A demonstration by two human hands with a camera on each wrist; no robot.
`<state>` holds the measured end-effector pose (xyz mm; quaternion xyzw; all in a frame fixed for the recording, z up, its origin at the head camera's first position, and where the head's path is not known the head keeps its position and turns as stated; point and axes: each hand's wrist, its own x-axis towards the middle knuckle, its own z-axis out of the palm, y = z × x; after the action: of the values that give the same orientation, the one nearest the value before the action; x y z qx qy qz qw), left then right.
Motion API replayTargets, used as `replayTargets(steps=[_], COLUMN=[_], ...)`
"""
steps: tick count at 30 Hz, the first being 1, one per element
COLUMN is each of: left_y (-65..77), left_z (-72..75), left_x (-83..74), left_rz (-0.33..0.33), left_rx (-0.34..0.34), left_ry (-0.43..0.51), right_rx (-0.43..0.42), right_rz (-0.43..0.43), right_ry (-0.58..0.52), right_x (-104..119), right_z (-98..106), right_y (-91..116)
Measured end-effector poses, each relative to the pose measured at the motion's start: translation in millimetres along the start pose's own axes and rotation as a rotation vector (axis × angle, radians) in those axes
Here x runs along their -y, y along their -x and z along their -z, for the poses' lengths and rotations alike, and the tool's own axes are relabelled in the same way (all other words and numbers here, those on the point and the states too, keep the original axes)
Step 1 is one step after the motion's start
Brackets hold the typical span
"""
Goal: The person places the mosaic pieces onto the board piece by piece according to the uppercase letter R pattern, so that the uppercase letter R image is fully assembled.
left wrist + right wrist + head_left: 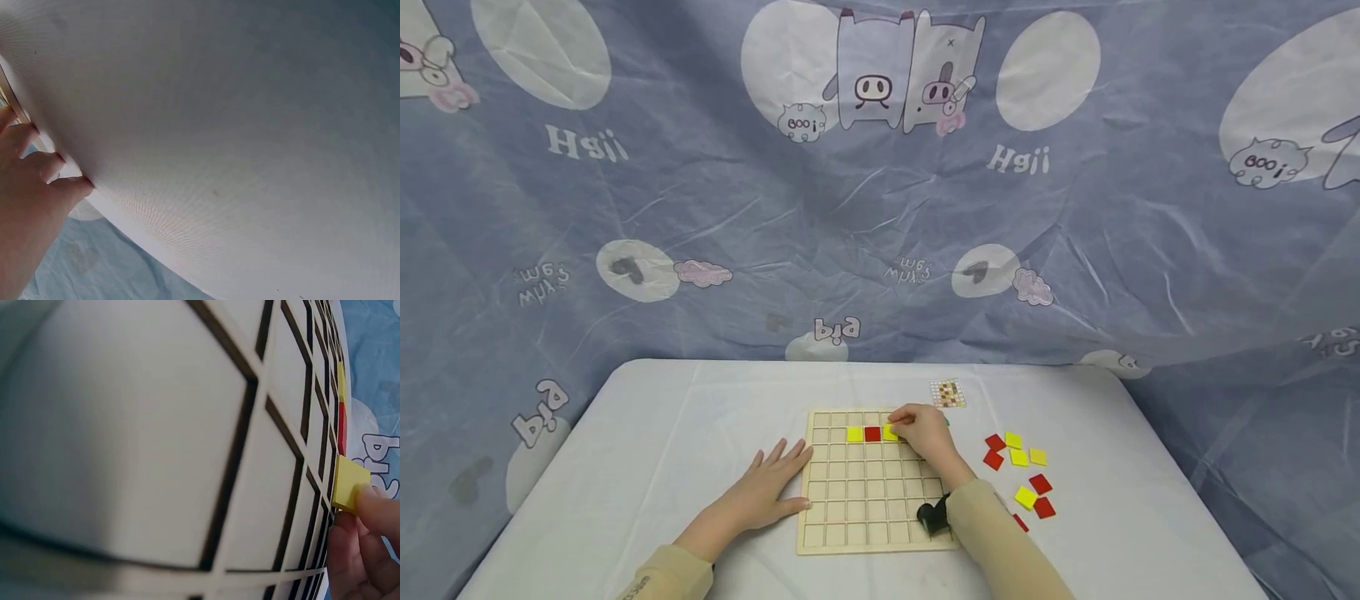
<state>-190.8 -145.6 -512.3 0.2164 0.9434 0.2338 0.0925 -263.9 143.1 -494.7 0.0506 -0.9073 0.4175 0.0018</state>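
Observation:
A wooden grid board lies on the white table. My right hand pinches a yellow square tile between thumb and fingers over the second row from the far side. In the right wrist view the tile stands tilted at the grid. To its left in that row sit a red tile and another yellow tile. My left hand rests with spread fingers at the board's left edge, fingertips and thumb right at the rim. Part of the board's right side is hidden by my right hand and sleeve.
Loose yellow tiles and red tiles lie scattered right of the board, one partly behind my right sleeve. A small pattern card lies beyond the board. A patterned blue cloth hangs behind the table.

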Motion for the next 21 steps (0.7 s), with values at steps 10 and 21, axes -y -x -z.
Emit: replayTargets(steps=[10,21], left_y=[0.5,-0.7], left_z=[-1.7,-2.7], left_x=[2.0,2.8], left_rz=[0.001,0.001], left_rx=[-0.007,-0.001], left_ry=[-0.007,-0.009], right_rx=[0.017,-0.11], right_rz=[0.048,-0.026], right_ry=[0.127,0.044], right_x=[3,-13], right_z=[-8,20], right_y=[1,-5])
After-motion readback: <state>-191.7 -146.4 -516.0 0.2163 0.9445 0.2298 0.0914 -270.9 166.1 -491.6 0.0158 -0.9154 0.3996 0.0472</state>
